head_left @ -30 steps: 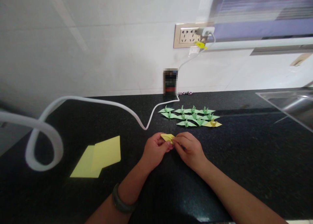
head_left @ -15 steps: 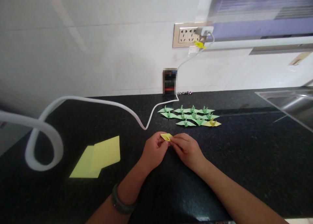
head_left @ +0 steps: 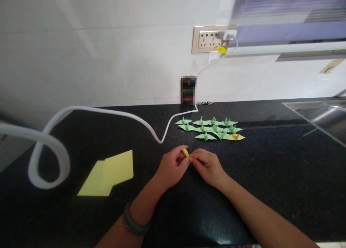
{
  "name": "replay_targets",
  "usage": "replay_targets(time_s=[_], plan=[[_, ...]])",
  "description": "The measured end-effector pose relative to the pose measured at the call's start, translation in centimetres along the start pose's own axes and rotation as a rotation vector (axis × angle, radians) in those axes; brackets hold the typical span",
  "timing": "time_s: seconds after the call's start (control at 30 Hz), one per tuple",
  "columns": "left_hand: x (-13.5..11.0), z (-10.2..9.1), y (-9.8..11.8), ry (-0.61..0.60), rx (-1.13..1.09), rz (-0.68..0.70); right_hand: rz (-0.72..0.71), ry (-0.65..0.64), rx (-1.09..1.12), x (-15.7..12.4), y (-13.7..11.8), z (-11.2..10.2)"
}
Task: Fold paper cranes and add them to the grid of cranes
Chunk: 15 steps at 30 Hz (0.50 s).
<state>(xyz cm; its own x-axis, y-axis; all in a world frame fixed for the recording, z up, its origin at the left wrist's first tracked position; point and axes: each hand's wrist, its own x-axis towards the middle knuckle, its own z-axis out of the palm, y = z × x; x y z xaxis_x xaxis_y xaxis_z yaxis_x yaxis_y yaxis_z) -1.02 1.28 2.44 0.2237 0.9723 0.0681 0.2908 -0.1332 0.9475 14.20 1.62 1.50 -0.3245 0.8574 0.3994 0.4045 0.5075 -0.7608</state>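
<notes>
The yellow crane [head_left: 235, 136] stands on the black countertop [head_left: 275, 176] at the right end of the front row, and in front of it and to its left, nearer the person, both hands work on a small piece of folded yellow paper [head_left: 185, 152]. The left hand [head_left: 173, 167] grasps that paper between thumb and fingers, its forefinger curled round the far side; the right hand [head_left: 207, 165] pinches the near end with thumb and forefinger, the fingertips of the two hands touching or almost so (the exact fold is too small to make out). A dark bracelet [head_left: 132, 221] circles the left wrist. Left of the yellow crane and behind it sit the green cranes [head_left: 214, 128], in three loose rows, wings spread, several of them touching. Well to its left, and closer to the person, two flat yellow sheets [head_left: 119, 168] overlap. Behind it and to its left, a dark blurred-out object [head_left: 188, 91] leans on the wall, with a beaded string [head_left: 205, 103] beside its foot and a white cord [head_left: 119, 113] looping away leftward. Above the yellow crane, a white plug [head_left: 226, 34] fills part of the socket panel [head_left: 207, 39]; well to its right lies the metal sink [head_left: 324, 116].
</notes>
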Motion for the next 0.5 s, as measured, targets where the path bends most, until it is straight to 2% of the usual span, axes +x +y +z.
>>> replay_targets(time_s=[0.5], plan=[[0.18,-0.08,-0.12,-0.084,-0.165,-0.064,-0.013,-0.081,0.044,0.15,-0.48,-0.67]])
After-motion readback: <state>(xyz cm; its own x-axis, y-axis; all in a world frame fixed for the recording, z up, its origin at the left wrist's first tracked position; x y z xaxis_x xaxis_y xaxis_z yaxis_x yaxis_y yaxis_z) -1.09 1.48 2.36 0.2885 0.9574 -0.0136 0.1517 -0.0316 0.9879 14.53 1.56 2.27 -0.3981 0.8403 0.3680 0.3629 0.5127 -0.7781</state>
